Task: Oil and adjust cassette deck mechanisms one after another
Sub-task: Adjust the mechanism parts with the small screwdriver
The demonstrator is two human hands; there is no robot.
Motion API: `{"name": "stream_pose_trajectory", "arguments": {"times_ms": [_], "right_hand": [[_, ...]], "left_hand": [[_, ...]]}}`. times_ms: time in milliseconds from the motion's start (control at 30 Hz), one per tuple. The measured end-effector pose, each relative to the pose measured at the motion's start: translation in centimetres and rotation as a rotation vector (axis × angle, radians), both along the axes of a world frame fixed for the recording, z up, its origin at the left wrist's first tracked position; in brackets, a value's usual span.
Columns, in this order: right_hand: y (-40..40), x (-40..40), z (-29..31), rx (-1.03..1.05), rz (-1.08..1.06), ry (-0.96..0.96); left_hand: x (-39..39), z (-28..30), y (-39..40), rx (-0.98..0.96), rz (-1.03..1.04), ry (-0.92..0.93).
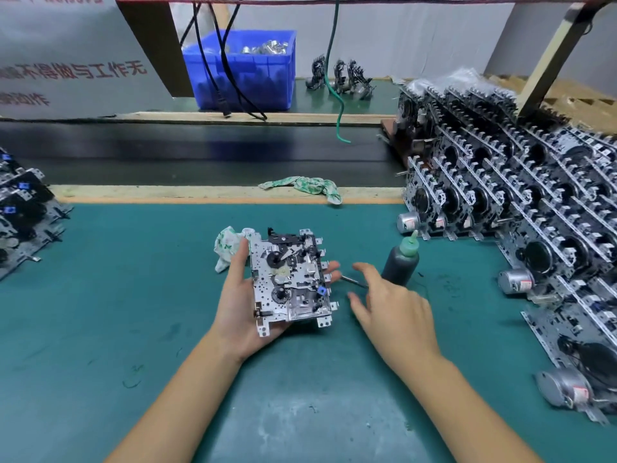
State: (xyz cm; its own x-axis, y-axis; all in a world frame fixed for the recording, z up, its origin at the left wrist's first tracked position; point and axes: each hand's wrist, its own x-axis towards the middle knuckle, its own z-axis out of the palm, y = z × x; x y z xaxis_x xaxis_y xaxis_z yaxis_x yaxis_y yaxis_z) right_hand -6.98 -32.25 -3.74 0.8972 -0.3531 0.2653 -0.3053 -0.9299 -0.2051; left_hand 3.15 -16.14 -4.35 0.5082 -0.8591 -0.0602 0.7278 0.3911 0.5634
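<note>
The left hand (237, 305) holds the cassette mechanism (289, 283); at three o'clock, the right hand (392, 309) spreads its fingers wide near the oil bottle (400, 260).

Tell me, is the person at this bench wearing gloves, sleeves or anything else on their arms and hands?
No. Both the left hand and the right hand are bare, without gloves. Both forearms are uncovered as far as the picture's lower edge, so no sleeve shows. No watch, bracelet or ring is visible on either wrist or on the fingers.

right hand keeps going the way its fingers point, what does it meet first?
Probably the thin metal tool lying on the mat just ahead of the right hand; the dark oil bottle stands just beyond. Depth is unclear.
</note>
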Motion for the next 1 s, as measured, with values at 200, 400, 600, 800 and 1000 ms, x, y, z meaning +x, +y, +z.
{"name": "stream_pose_trajectory", "arguments": {"times_ms": [200, 400, 600, 800, 1000], "right_hand": [[-0.3, -0.4, 0.3, -0.111, -0.071, 0.152], [-1.5, -2.1, 2.6, 0.904, 0.196, -0.072], [-2.4, -1.9, 3.2, 1.338, 0.359, 0.324], [-1.8, -1.7, 2.7, 1.288, 0.353, 0.421], [-1.7, -1.7, 2.5, 1.301, 0.326, 0.48]], "left_hand": [[-0.3, -0.5, -0.4, 0.157, 0.012, 0.036], [-1.1, -0.3, -0.1, 0.168, -0.021, 0.117], [-1.7, -0.8, -0.9, 0.29, -0.038, 0.119], [-1.5, -1.3, -1.1, 0.308, -0.064, 0.142], [-1.5, -1.3, -1.2, 0.304, -0.081, 0.142]]}}
